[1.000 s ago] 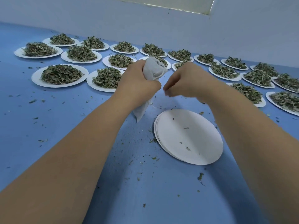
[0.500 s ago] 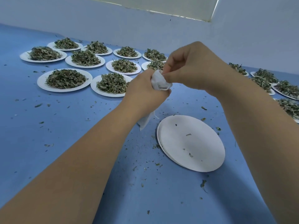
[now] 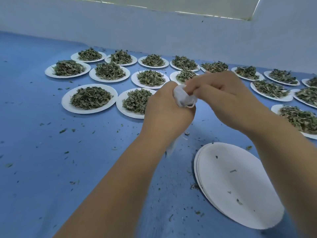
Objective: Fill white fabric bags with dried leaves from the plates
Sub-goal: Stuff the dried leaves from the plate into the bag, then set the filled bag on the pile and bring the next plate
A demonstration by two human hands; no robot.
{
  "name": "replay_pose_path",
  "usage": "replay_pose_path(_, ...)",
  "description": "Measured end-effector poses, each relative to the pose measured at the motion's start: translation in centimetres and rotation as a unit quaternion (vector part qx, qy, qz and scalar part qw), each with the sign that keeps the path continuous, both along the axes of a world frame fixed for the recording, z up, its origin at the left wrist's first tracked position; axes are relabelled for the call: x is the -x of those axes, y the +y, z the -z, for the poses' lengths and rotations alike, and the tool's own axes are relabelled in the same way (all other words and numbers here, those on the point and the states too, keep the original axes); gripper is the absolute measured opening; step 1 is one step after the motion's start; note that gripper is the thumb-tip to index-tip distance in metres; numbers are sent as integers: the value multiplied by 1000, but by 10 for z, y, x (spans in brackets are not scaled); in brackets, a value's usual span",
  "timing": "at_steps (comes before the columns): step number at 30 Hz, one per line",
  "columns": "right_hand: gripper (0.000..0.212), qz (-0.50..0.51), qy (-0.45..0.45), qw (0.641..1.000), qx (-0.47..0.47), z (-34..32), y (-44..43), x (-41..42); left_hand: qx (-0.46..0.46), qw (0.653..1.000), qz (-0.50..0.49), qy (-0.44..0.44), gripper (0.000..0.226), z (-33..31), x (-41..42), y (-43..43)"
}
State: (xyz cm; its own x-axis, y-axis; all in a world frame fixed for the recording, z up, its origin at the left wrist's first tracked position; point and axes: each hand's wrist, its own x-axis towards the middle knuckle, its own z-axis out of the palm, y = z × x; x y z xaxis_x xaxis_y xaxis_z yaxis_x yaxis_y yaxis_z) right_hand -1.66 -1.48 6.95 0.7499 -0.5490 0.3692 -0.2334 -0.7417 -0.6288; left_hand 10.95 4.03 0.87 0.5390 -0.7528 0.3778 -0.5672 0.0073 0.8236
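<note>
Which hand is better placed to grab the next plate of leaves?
Probably the right hand: it only pinches the top of the white bag, whose body the left hand grips. A leaf-filled plate lies near it.

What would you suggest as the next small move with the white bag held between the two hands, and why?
Probably spread the mouth of the white bag open with the right hand. The left hand grips it bunched, its lower end hanging thin below the fist, and the right fingers pinch its top; the plates beyond are full of leaves.
</note>
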Motion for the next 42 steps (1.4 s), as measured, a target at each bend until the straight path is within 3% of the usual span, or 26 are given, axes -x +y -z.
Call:
replay_pose_path(3,54,-35,58,997,34,4,2,-9,2,1000,-23,2,24,-2,-5,3)
replay_pose_path(7,35,-25,-57,998,-10,1,12,-7,9,998,-44,-32,31,-14,-8,16)
replay_pose_path(12,33,-90,69,993,38,-2,43,-14,13,997,-65,-48,10,-21,-1,48)
replay_pose_path(15,35,-97,-25,995,-29,-2,62,-19,39,994,-96,-45,29,-18,-5,72)
replay_pose_path(18,37,-75,-141,983,-91,-1,80,-36,57,988,-144,0,20,-22,-21,101)
replay_pose_path(20,44,-108,-79,984,-117,3,90,-53,81,978,-192,19,17,-26,-38,123)
replay_pose_path(23,84,-206,122,964,-119,13,112,-81,117,958,-259,42,14,-32,-62,160)
replay_pose_path(25,101,-252,154,946,-137,21,130,-106,124,945,-298,50,14,-33,-77,186)
replay_pose_path(27,104,-267,138,938,-171,26,149,-132,138,932,-330,65,16,-34,-91,211)
replay_pose_path(32,66,-321,119,914,-216,36,203,-190,159,908,-374,103,27,-39,-126,272)
replay_pose_path(34,57,-326,93,911,-234,40,225,-213,156,908,-366,134,48,-41,-139,294)
replay_pose_path(36,53,-291,65,927,-226,41,235,-233,156,911,-343,168,77,-42,-147,309)
replay_pose_path(38,49,-251,36,946,-203,42,244,-262,162,904,-342,197,93,-37,-158,327)
replay_pose_path(40,45,-221,2,957,-190,41,250,-296,165,893,-360,213,86,-27,-170,342)
replay_pose_path(42,43,-194,-28,966,-166,37,255,-337,185,872,-394,224,63,-14,-181,351)
